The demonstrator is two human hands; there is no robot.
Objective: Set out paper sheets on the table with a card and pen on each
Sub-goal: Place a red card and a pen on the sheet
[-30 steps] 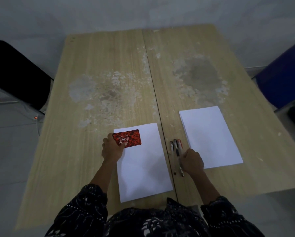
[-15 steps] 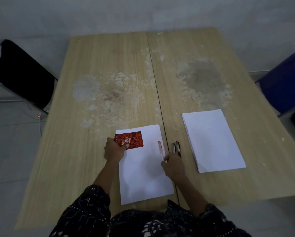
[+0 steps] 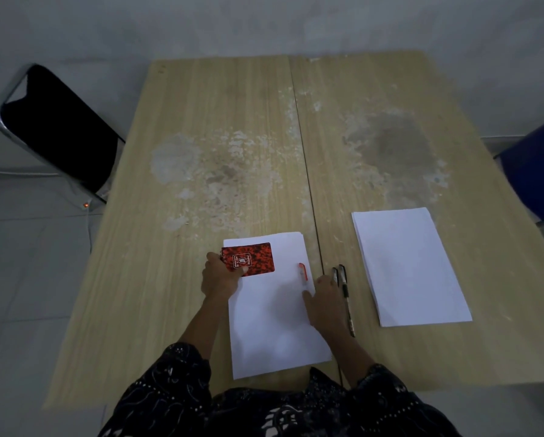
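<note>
So: red-capped pen (image 3: 302, 272) lies on near sheet (image 3: 270, 326) (left hand (image 3: 218, 277) pinches card (image 3: 251, 258)).

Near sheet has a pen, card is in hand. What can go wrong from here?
1. The red-capped pen lies close to the near sheet's right edge; the right hand beside it may nudge it off when withdrawing.
2. That hand sits right next to the two black pens, which may roll.
3. The left hand grips the red card over the loose sheet's corner; placing it may shift the sheet.
</note>
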